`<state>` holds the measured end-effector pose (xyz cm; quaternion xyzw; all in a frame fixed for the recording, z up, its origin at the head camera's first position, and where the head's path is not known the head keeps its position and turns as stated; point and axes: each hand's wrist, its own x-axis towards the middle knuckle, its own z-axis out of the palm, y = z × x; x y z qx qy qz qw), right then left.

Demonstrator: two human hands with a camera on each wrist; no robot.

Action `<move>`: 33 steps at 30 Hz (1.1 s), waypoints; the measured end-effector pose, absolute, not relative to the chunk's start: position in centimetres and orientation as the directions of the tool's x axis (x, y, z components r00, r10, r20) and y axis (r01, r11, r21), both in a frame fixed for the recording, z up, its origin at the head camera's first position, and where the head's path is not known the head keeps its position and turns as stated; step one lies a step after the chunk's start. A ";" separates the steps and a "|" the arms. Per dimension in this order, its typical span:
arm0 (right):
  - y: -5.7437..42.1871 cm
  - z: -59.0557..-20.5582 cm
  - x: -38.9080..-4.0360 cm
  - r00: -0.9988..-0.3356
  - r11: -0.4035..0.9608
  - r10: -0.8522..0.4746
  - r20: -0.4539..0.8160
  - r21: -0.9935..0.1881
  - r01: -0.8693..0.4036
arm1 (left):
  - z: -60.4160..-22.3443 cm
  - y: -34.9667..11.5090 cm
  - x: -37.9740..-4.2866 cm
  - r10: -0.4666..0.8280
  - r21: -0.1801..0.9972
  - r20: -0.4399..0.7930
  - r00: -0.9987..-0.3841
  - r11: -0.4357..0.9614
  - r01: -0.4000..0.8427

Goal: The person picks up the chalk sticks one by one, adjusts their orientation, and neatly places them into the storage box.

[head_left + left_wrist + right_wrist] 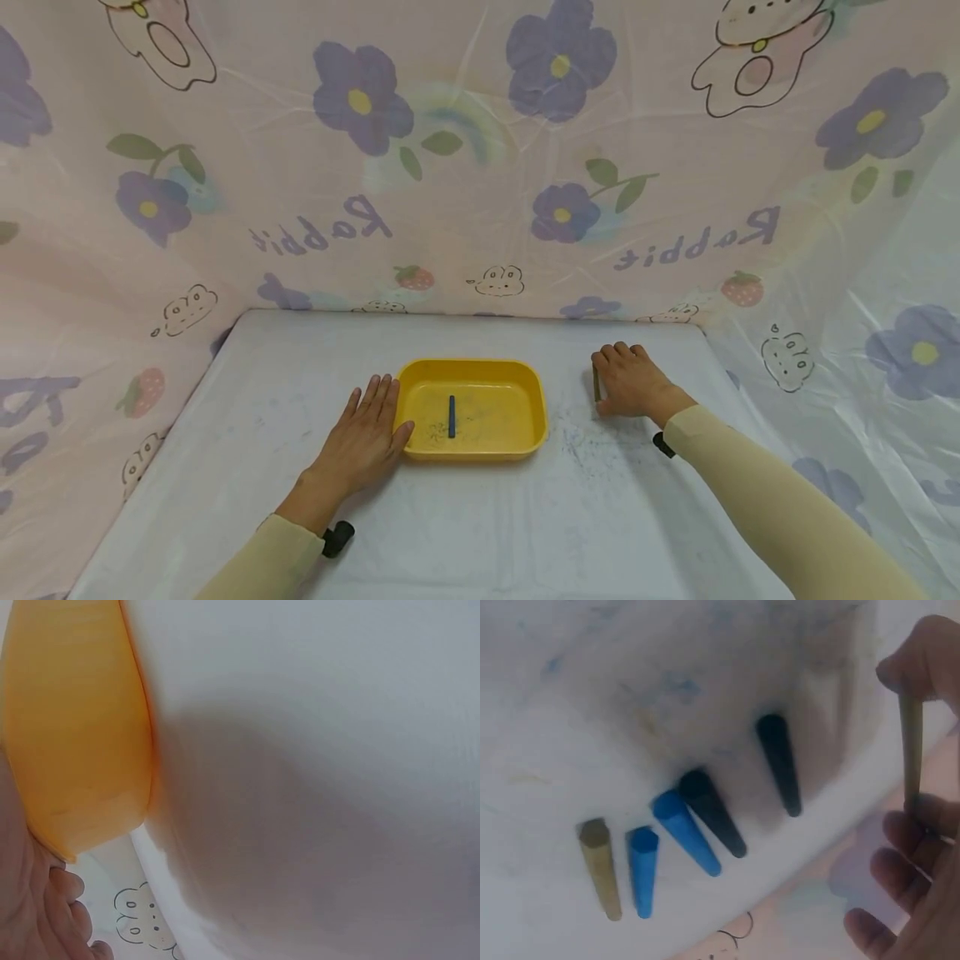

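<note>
My left hand (363,437) lies against the left side of the yellow tray (471,455), fingers straight and thumb at the near corner. Inside the tray is one dark blue crayon (452,417), with dark specks around it. To the right of the tray, my right hand (628,385) pinches an olive-tan crayon (912,750) by its two ends, between thumb and fingers. In the right wrist view more crayons lie on the white surface: a tan one (600,862), two blue ones (643,870) and two black ones (780,765). The right hand and arm hide these in the head view.
A white-covered table (480,533) carries coloured smudges (581,446) right of the tray. Pale pink curtains (450,192) with flowers and rabbits hang behind the table and along both sides.
</note>
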<state>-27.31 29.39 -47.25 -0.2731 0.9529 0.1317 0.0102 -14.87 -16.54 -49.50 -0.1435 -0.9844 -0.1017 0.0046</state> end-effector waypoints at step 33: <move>15.2 -41.1 -22.8 -0.783 0.742 -0.620 -0.034 0.298 -0.601 | -49.3 -16.9 -15.6 0.313 0.201 0.019 -0.950 0.929 0.310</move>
